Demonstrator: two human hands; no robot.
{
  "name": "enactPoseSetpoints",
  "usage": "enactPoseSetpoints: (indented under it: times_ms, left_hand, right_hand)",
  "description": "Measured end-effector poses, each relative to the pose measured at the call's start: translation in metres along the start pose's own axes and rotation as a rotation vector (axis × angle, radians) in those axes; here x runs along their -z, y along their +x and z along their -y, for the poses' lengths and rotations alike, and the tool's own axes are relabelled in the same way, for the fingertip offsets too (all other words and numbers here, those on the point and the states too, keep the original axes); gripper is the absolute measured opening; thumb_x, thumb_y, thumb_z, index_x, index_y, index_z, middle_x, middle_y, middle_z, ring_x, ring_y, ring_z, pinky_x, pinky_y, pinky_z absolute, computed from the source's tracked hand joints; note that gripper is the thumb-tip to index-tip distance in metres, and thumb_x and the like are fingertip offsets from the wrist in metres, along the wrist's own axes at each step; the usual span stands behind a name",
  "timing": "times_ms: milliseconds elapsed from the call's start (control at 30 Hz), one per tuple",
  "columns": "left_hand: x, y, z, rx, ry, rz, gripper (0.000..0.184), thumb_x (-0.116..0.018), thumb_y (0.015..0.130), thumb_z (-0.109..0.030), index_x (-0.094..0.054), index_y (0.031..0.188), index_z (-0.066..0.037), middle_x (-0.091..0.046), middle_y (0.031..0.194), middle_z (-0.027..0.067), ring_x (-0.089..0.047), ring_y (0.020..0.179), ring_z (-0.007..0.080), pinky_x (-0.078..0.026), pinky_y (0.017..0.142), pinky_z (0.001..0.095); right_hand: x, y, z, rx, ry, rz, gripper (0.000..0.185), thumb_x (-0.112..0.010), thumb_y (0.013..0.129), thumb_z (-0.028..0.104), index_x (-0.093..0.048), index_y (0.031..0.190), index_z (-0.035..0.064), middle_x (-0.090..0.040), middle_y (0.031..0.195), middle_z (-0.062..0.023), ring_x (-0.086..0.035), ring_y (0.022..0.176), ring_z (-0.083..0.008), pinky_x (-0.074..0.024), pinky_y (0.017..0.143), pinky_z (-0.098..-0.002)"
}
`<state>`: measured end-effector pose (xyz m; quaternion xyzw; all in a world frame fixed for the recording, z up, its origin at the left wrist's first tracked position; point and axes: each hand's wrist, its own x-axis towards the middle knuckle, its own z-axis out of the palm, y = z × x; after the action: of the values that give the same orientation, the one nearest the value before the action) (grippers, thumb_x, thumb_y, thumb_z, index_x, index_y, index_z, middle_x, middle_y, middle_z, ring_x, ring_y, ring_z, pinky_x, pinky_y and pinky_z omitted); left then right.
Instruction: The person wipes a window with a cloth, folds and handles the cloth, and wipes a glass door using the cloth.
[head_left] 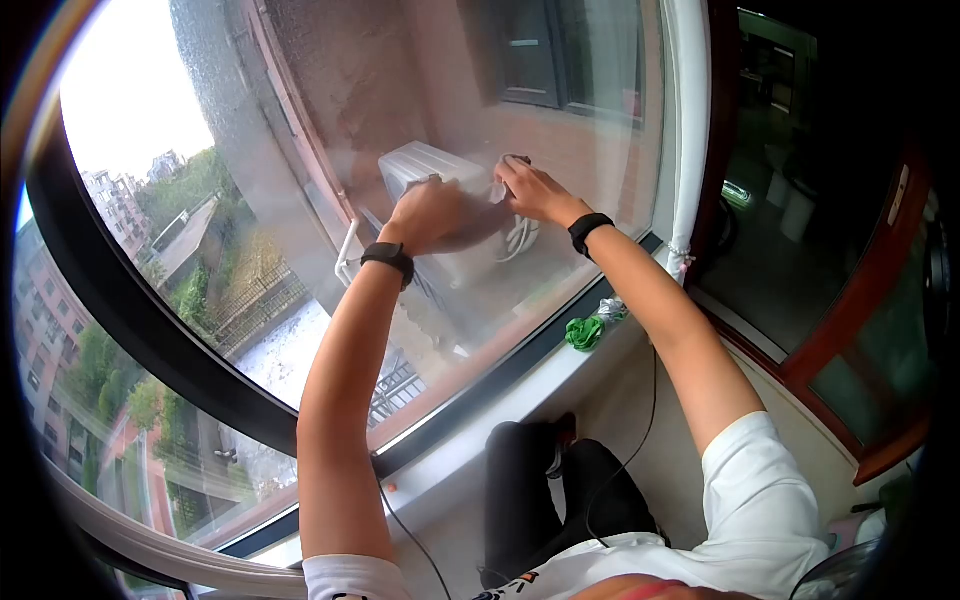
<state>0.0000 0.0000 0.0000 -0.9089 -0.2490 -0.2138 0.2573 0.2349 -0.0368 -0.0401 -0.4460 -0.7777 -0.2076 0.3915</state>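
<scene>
- A white, short-sleeved fabric shirt [760, 500] lies nearest the camera, along the bottom edge.
- Beyond it stands a large, clear glass window pane [590, 180] in a dark, smooth frame [480, 397].
- A long, white, flat windowsill [540, 396] runs below the pane.
- A white, boxy outdoor unit [430, 160] shows through the glass.
- The left hand [428, 215] is raised before the pane, fingers curled; blur leaves me unable to tell whether it grips anything.
- The right hand [537, 192], near it but apart, pinches a thin, pale greyish, limp cloth [498, 192].
- This cloth is between the hands, before the pane, its outline blurred.
- A crumpled, shiny green bundle [584, 333] rests on the windowsill.
</scene>
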Motion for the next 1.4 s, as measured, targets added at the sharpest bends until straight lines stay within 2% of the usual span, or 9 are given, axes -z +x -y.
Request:
enactPoseSetpoints:
  times_ms: [133, 267, 567, 833, 967, 1033, 1100, 1233, 1400]
  left_hand:
    - [0.086, 0.044, 0.003, 0.17, -0.179, -0.199, 0.024, -0.05, 0.089, -0.016, -0.066, 0.086, 0.002, -0.066, 0.081, 0.0264, -0.066, 0.078, 0.0416, -0.053, 0.076, 0.0481]
    - [0.123, 0.122, 0.035, 0.175, -0.269, -0.468, 0.027, -0.049, 0.093, -0.017, -0.067, 0.091, 0.003, -0.066, 0.061, 0.0174, -0.069, 0.06, 0.0303, -0.056, 0.064, 0.0377]
    - [0.076, 0.204, -0.013, -0.056, -0.061, -0.562, 0.025, -0.05, 0.091, -0.021, -0.062, 0.082, -0.001, -0.063, 0.07, 0.0258, -0.063, 0.067, 0.0446, -0.053, 0.067, 0.0518]
    - [-0.005, 0.223, -0.048, -0.01, -0.142, -0.38, 0.02, -0.049, 0.091, -0.018, -0.061, 0.093, -0.002, -0.065, 0.082, 0.0246, -0.064, 0.079, 0.0445, -0.053, 0.073, 0.0518]
    - [-0.001, 0.219, -0.043, -0.104, -0.079, -0.24, 0.018, -0.053, 0.088, -0.017, -0.064, 0.094, -0.003, -0.069, 0.092, 0.0193, -0.068, 0.084, 0.037, -0.055, 0.076, 0.0452]
    - [-0.024, 0.217, -0.024, -0.252, -0.107, -0.35, 0.016, -0.051, 0.092, -0.014, -0.06, 0.092, -0.002, -0.066, 0.094, 0.0216, -0.064, 0.083, 0.0426, -0.052, 0.075, 0.0498]
    - [-0.045, 0.207, -0.006, -0.292, -0.258, -0.429, 0.014, -0.052, 0.091, -0.012, -0.06, 0.091, -0.001, -0.065, 0.095, 0.0218, -0.064, 0.083, 0.0416, -0.051, 0.074, 0.049]
    - [0.037, 0.155, -0.039, -0.216, -0.185, -0.316, 0.011, -0.054, 0.09, -0.009, -0.06, 0.092, 0.0, -0.065, 0.093, 0.0214, -0.063, 0.081, 0.0402, -0.051, 0.073, 0.0474]
    - [0.085, 0.118, -0.013, -0.193, -0.096, -0.355, 0.011, -0.055, 0.086, -0.005, -0.062, 0.093, 0.001, -0.065, 0.086, 0.0229, -0.063, 0.079, 0.0399, -0.051, 0.074, 0.0465]
  right_hand:
    - [0.056, 0.057, 0.018, -0.313, 0.253, -0.134, 0.028, -0.064, 0.083, 0.021, -0.055, 0.099, -0.0009, -0.061, 0.109, -0.0234, -0.058, 0.101, -0.0385, -0.0466, 0.085, -0.0449]
    - [0.077, 0.148, -0.047, -0.235, 0.133, -0.393, 0.054, -0.066, 0.086, 0.039, -0.053, 0.116, -0.0036, -0.057, 0.117, -0.0254, -0.053, 0.112, -0.0418, -0.0463, 0.095, -0.045]
    - [0.054, 0.129, -0.138, -0.106, -0.214, -0.767, 0.041, -0.062, 0.088, 0.029, -0.052, 0.106, -0.0061, -0.055, 0.101, -0.0249, -0.053, 0.096, -0.0419, -0.0456, 0.087, -0.049]
    - [-0.011, 0.003, -0.239, -0.374, -0.066, -0.331, 0.033, -0.061, 0.088, 0.017, -0.049, 0.11, -0.0046, -0.055, 0.105, -0.0259, -0.055, 0.097, -0.0425, -0.0455, 0.086, -0.0479]
    - [0.006, -0.071, -0.093, -0.628, 0.251, -0.517, 0.067, -0.058, 0.086, 0.005, -0.024, 0.143, -0.0027, -0.059, 0.095, -0.018, -0.061, 0.088, -0.0313, -0.0492, 0.079, -0.0408]
    - [0.014, -0.095, 0.003, -0.747, 0.443, -0.639, 0.053, -0.056, 0.091, 0.003, -0.033, 0.138, -0.0033, -0.06, 0.086, -0.0103, -0.063, 0.076, -0.0228, -0.0517, 0.071, -0.0342]
    - [0.026, -0.117, 0.11, -0.666, 0.97, -0.379, 0.039, -0.056, 0.094, 0.006, -0.047, 0.131, 0.0002, -0.062, 0.101, -0.0078, -0.064, 0.098, -0.0167, -0.0536, 0.083, -0.0311]
    - [0.059, -0.117, 0.275, -0.559, 1.836, -0.21, 0.052, -0.052, 0.101, 0.016, -0.032, 0.148, 0.005, -0.035, 0.149, -0.0122, -0.045, 0.133, -0.0244, -0.0431, 0.105, -0.0391]
    - [0.075, -0.116, 0.349, -0.671, 2.171, -0.13, 0.057, -0.051, 0.102, 0.022, -0.027, 0.152, 0.0082, -0.041, 0.147, -0.0106, -0.048, 0.13, -0.0219, -0.0406, 0.108, -0.0366]
